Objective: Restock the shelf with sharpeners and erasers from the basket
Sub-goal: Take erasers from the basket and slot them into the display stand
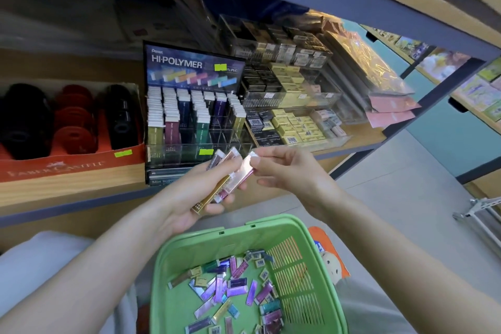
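While the left hand (189, 206) clasps slim foil-wrapped erasers (217, 194) above the green plastic basket (244, 228), the right hand (290, 173) pinches one pink eraser (246, 169); better to draw it straight out, then match its colour column in the far clear acrylic rack (189, 116).

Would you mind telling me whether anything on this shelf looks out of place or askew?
The pink packets at the right end of the shelf lie fanned out askew and seem to overhang its edge.
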The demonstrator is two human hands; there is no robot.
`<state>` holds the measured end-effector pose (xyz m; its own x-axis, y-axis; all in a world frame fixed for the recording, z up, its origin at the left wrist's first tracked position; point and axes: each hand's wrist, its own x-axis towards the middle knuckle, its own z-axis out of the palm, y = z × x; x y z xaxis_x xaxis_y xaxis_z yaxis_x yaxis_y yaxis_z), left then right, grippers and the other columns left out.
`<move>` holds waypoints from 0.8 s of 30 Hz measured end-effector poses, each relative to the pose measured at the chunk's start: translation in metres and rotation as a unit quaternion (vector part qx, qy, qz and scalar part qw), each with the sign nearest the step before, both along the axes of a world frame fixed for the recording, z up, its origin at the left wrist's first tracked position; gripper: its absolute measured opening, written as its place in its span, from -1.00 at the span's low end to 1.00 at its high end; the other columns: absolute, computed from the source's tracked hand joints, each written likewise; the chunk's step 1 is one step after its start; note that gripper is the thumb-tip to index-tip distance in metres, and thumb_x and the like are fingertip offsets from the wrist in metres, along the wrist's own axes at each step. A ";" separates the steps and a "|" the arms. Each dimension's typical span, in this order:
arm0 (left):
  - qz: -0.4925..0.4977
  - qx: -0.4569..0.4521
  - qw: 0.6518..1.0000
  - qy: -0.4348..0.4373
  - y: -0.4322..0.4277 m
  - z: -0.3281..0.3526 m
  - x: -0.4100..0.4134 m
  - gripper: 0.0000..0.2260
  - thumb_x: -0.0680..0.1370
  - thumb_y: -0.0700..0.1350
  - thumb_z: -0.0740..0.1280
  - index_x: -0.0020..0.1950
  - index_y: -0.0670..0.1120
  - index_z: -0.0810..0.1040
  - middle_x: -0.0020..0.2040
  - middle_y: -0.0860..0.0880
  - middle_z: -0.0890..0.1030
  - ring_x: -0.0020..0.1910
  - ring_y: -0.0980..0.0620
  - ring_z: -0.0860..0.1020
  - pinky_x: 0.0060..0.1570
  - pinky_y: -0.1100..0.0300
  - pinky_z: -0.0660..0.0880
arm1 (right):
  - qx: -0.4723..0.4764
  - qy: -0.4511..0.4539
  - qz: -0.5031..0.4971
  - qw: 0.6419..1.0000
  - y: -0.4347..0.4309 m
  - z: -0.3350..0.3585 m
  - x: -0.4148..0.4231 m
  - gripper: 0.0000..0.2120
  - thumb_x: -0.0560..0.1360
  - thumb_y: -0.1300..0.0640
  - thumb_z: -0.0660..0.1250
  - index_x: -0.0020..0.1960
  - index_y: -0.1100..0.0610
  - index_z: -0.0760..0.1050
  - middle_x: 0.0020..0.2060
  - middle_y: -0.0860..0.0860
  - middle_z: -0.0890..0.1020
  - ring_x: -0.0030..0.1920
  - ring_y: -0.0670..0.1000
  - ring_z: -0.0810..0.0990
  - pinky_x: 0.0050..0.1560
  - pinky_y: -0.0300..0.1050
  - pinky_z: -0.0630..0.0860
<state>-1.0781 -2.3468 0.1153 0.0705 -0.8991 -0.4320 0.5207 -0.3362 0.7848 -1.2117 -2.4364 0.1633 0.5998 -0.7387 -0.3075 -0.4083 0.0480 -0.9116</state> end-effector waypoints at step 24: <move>0.230 -0.079 0.970 0.015 0.060 0.012 0.076 -0.85 0.51 -0.09 0.36 -0.04 -0.16 0.54 -0.35 -0.01 0.60 -0.51 0.12 0.40 -0.67 0.38 0.21 | -0.046 0.005 0.099 0.994 0.034 0.025 0.090 -0.95 0.53 0.31 0.29 -0.03 0.21 0.50 -0.26 0.11 0.62 -0.27 -0.10 0.65 -0.19 -0.34 0.56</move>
<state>-1.0023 -2.2871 0.1277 0.4699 -0.8300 -0.3005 0.6109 0.0601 0.7894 -1.1217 -2.4022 0.1880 0.7331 -0.6326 -0.2498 -0.4097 -0.1176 -0.9046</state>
